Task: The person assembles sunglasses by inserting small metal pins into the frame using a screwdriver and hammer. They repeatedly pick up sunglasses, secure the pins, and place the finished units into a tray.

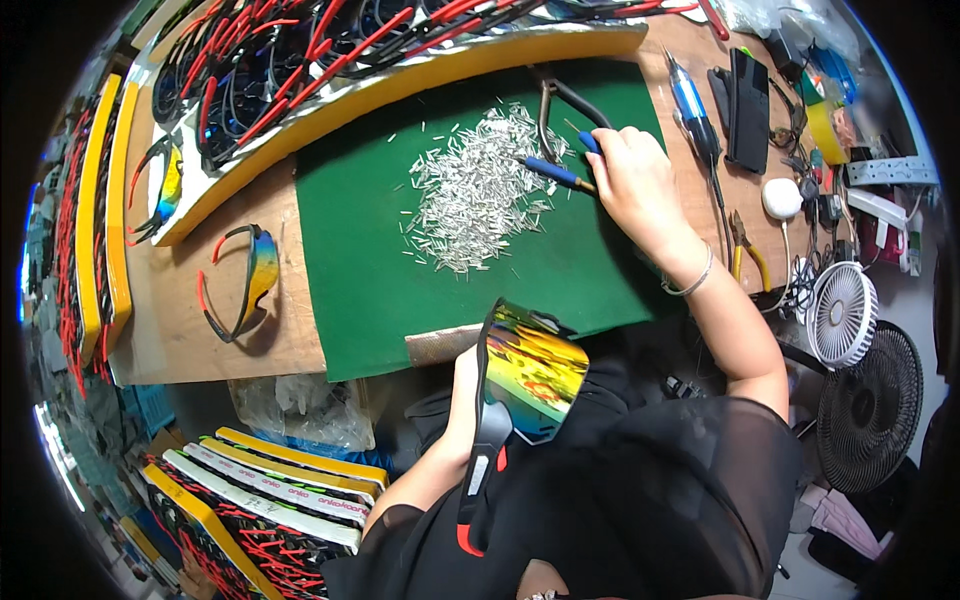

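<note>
Nearest the body, the left hand (463, 398) has its grip clamped on sunglasses (536, 372) with a mirrored lens, held up at the green mat's (370, 315) near edge. Left of the mat, a second pair (262, 275) rests on the wooden table (165, 335). Farther in, the right hand (640, 185), its grip closed around a blue-handled tool (591, 143), is beside a heap of silvery pieces (470, 190). Beyond stand black pliers' handles (546, 115) and a yellow-edged tray (400, 85) of glasses.

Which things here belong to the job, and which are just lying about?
Belongs, apparently:
mirrored glasses in left hand
blue-gripped tool at right hand
small silvery pieces
green mat

Just lying about, apparently:
black phone
white fan
large black fan
</note>
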Tool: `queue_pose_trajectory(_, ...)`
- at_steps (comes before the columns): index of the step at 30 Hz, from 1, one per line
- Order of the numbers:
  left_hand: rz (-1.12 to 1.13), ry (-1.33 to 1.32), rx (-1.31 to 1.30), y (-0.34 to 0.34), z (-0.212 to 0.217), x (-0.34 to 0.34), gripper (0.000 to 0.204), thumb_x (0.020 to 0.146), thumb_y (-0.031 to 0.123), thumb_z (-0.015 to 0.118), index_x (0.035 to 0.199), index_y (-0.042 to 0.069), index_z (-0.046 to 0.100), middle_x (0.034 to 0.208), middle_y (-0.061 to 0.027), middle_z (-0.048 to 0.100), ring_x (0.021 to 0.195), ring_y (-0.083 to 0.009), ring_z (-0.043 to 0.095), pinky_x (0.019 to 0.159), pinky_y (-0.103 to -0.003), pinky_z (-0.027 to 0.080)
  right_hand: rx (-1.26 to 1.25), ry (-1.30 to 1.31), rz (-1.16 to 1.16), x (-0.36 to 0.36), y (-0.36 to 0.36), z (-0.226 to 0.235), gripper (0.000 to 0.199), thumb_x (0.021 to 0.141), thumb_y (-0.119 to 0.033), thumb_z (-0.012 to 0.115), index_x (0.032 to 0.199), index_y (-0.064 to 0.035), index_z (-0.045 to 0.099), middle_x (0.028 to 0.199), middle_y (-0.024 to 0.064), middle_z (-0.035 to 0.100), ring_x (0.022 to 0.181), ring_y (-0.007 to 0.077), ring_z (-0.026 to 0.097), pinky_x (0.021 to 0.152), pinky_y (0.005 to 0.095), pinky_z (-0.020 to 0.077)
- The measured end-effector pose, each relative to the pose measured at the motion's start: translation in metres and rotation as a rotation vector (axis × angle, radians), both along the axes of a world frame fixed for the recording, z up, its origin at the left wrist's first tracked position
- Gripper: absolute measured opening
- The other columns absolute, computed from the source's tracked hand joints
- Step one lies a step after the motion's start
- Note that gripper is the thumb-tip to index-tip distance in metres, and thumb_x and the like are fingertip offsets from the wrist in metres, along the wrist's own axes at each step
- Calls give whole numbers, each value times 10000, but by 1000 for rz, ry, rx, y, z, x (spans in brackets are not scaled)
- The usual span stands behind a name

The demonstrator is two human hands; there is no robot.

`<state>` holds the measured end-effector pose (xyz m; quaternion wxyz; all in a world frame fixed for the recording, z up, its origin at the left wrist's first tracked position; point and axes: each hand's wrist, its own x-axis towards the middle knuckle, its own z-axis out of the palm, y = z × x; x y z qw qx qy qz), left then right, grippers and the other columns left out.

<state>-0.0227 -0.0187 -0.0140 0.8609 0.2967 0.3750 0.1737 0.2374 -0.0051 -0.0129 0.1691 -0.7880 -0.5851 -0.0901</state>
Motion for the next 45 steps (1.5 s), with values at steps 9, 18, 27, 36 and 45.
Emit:
queue_pose_trajectory(9,115,103,-126,5,13,14,184,914,210,462,890,43,535,692,-54,585,427,-50,382,361,-174,275,-269,818,503,-57,-38,68,380,753,-80,599,1108,-6,485,888,157,509,827,301,524,717,358,441)
queue_pose_trajectory(18,-109,263,-12,2,8,11,271,945,219,404,924,7,572,685,-6,563,455,-33,383,400,-155,286,-319,1090,403,-74,-60,60,337,762,-25,563,1093,-5,504,899,153,556,698,283,574,625,324,477)
queue_pose_trajectory(27,-124,70,-140,-6,22,5,287,924,156,426,1178,24,451,843,-61,599,465,-43,406,412,-157,328,-191,1155,148,-82,-60,40,113,840,-102,531,839,6,562,629,113,580,530,201,577,501,293,443)
queue_pose_trajectory(36,-107,63,-175,-7,20,4,254,925,138,429,1146,21,472,812,-31,578,444,-2,354,373,-130,279,-240,1372,63,-87,-62,33,162,879,-132,502,940,4,565,644,75,606,487,96,551,457,228,451)
queue_pose_trajectory(45,-136,181,-88,-8,21,9,219,920,125,433,1096,27,519,825,-49,595,423,3,332,371,-133,255,-181,1428,-29,-92,-64,22,146,853,-81,532,941,28,573,679,82,628,512,87,566,461,222,450)
